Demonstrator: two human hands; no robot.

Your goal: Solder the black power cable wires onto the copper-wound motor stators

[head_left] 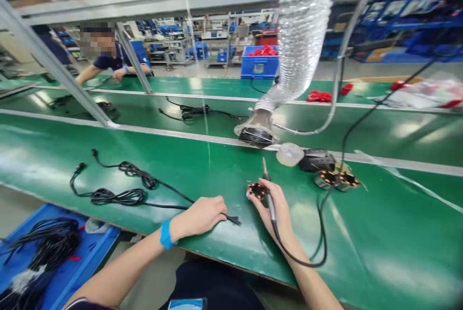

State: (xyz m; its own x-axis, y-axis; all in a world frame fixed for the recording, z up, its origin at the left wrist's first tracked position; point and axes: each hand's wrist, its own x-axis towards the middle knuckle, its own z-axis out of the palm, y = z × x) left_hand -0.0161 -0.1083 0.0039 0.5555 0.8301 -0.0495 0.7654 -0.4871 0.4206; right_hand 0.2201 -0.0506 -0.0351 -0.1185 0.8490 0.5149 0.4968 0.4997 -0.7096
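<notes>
My left hand (pixel 203 214) is closed around the ends of black power cables (pixel 117 196), whose bare tips stick out past the fingers. The coiled lengths and plugs lie to the left on the green bench. In my right hand (pixel 277 204) are a soldering iron (pixel 268 184), its tip pointing up and away, and a round motor stator (pixel 256 191) with copper windings, pinched by the thumb and fingers. From the iron a black cord loops over my right forearm. Two more stators (pixel 347 181) stand on the bench to the right.
A foil exhaust duct (pixel 306 25) hangs down to a hood (pixel 257 129) beyond my hands. Beside it are a clear round container (pixel 290 154) and a black holder (pixel 317 160). A blue bin (pixel 104 240) of cables sits lower left. Another person (pixel 108 57) works far left.
</notes>
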